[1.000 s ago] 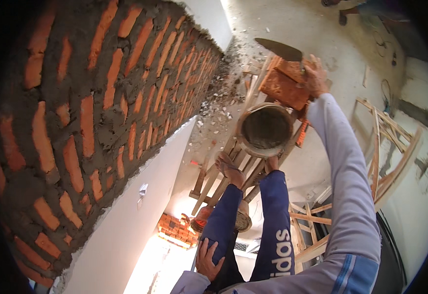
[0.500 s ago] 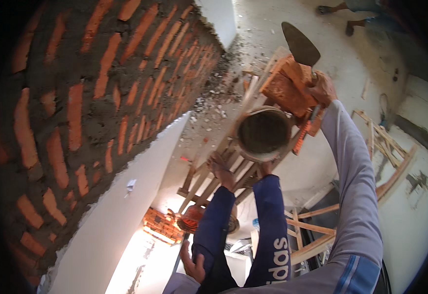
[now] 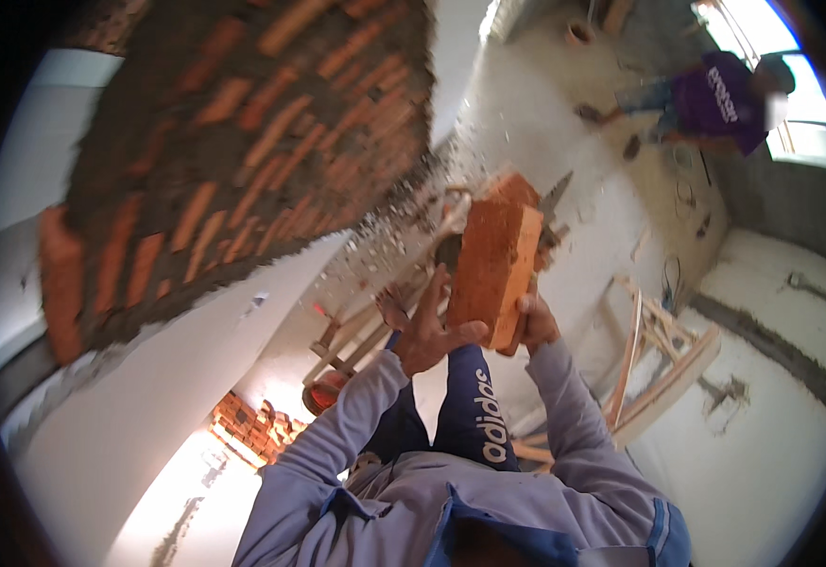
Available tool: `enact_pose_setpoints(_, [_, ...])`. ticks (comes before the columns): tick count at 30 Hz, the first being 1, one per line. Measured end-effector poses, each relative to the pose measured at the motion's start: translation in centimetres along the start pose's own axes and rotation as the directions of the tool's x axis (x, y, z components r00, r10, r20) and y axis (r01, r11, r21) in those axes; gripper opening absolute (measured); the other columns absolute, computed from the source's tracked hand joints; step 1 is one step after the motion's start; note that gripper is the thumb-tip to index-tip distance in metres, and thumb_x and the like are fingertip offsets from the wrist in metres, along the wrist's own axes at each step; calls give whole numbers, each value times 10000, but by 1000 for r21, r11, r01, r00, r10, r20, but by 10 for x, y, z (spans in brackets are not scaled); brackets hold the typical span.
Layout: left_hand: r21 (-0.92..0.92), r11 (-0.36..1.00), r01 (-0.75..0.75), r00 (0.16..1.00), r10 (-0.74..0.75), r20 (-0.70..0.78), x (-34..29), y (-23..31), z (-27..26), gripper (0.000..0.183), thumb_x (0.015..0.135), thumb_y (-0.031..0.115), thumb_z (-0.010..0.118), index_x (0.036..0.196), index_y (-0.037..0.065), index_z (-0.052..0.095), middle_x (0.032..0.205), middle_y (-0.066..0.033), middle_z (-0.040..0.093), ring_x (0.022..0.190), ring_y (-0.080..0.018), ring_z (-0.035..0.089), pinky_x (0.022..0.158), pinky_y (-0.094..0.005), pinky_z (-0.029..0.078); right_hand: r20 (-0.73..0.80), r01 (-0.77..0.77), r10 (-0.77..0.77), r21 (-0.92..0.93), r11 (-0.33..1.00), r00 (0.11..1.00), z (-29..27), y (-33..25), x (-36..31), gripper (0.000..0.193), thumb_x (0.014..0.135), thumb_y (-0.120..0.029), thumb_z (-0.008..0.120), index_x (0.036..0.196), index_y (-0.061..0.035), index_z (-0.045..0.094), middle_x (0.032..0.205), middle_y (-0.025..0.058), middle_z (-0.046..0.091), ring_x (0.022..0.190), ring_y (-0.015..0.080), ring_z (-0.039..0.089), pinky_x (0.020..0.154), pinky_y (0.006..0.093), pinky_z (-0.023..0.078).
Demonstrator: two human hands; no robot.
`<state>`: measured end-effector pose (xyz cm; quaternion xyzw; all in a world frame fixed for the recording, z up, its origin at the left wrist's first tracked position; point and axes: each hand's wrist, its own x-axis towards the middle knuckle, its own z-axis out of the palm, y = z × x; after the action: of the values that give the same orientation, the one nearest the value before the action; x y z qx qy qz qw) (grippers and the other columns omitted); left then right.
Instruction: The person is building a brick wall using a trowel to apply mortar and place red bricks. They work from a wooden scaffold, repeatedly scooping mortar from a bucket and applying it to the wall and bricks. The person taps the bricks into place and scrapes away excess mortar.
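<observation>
An orange brick (image 3: 496,269) is raised in front of me, above my legs. On its lower right side my right hand (image 3: 538,326) is closed round it. My left hand (image 3: 424,335) grips its lower left, thumb across the near end and fingers along the side. Behind the brick shows the pointed grey blade of a trowel (image 3: 557,192); its handle is hidden. The bucket (image 3: 448,251) is mostly covered by the brick, only a dark edge showing. More bricks (image 3: 547,248) peek out behind on the right.
To the left rises a brick wall (image 3: 243,113) with wet mortar joints. Wooden slats (image 3: 356,342) lie under my feet. Rubble (image 3: 375,246) lines the wall's foot. A wooden frame (image 3: 659,369) stands at right, stacked bricks (image 3: 250,427) lower left. Another person (image 3: 715,104) is far right.
My right hand has come back from the brick pile and trowel, and a brick is now lifted between both hands. My left hand rose from beside my leg to it. The view has turned.
</observation>
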<state>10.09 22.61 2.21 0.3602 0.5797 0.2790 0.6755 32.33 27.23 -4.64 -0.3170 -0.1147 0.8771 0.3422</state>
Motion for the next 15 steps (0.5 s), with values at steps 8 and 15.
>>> enact_pose_setpoints(8, [-176, 850, -496, 868, 483, -113, -99, 142, -5, 902, 722, 262, 832, 1427, -17, 343, 1282, -127, 539, 1198, -214, 531, 1023, -369, 432, 125, 165, -130, -328, 930, 984, 203, -41, -63, 703, 786, -273, 801, 1323, 14, 450, 1244, 142, 601, 1165, 245, 590, 955, 376, 506])
enact_pose_setpoints(15, [-779, 626, -47, 936, 299, 184, -156, 133, -66, 770, 858, 281, 711, 1462, 12, 317, 1387, -159, 511, 1251, -272, 538, 1053, -438, 447, 132, 119, -76, -361, 925, 988, 245, -66, -77, 317, 976, -253, 606, 1166, -13, 524, 1223, 147, 616, 1124, 246, 612, 949, 396, 509])
